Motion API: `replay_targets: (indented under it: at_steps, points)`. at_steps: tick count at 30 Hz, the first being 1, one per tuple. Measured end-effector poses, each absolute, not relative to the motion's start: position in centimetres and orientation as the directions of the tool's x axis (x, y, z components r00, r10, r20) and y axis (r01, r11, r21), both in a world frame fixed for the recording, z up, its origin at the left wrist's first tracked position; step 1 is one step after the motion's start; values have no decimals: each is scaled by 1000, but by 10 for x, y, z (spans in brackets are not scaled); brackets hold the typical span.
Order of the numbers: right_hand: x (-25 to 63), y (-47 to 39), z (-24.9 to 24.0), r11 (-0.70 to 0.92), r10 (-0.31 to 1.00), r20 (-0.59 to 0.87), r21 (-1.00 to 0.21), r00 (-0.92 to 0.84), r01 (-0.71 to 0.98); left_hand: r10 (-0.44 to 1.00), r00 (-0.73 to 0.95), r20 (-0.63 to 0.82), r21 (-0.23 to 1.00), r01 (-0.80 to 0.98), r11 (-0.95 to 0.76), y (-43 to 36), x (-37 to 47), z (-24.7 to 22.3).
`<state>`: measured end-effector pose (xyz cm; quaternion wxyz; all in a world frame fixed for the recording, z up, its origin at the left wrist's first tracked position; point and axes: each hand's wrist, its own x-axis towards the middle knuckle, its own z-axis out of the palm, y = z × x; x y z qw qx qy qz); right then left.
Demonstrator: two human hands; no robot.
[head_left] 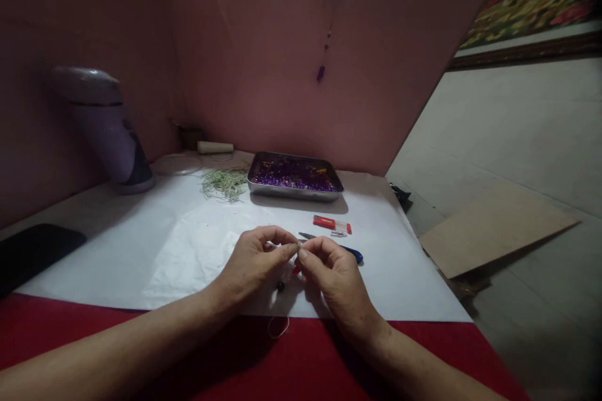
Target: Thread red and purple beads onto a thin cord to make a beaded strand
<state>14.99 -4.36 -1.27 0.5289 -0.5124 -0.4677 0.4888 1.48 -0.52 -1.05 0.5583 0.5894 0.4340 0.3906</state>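
no readable text, brand, number or sign anywhere, red packet [333,223] right of centre too small to read

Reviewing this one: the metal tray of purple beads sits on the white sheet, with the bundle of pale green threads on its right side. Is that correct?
Not quite: the head view shows the pale green threads on the tray's left side. The metal tray of purple beads does sit on the white sheet.

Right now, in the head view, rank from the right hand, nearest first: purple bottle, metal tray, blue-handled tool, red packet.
1. Blue-handled tool, just beyond the right hand
2. Red packet, past the tool
3. Metal tray, farther back
4. Purple bottle, far left
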Motion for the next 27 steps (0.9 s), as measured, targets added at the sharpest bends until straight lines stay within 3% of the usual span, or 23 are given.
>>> replay_targets:
  at_steps: [27]
  points:
    - [150, -39, -24, 12, 999, 11, -1000, 51, -25, 945, 327, 32, 971, 215, -107, -1, 13, -15]
